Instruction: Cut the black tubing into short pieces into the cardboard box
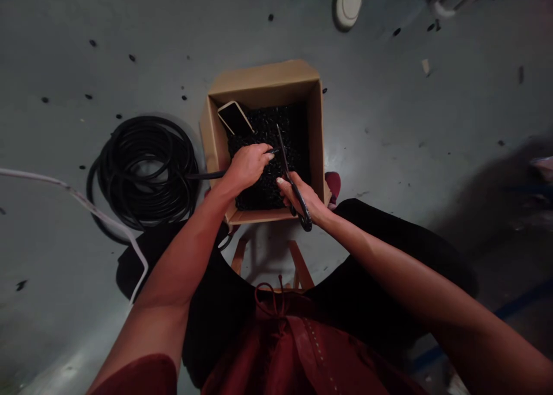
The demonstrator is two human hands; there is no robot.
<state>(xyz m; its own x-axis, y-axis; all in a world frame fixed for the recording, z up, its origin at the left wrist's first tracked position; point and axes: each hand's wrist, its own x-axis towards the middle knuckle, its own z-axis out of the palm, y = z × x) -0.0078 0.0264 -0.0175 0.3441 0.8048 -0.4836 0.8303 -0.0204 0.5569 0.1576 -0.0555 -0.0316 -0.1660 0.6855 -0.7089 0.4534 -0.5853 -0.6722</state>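
Observation:
My left hand is closed around a black hose, whose end pokes out past my fingertips over the box. From behind that hand the hose runs left to a large coil on the floor. In my right hand is a pair of scissors with dark handles, the blades pointing away from me beside the hose end. Both hands are above an open cardboard box. Many small black cut pieces lie inside it.
A phone with a pale edge leans in the box's far left corner. Small black bits are scattered on the grey floor. A white cord crosses at left. Someone's white shoe is at the top. Wooden stool legs show below the box.

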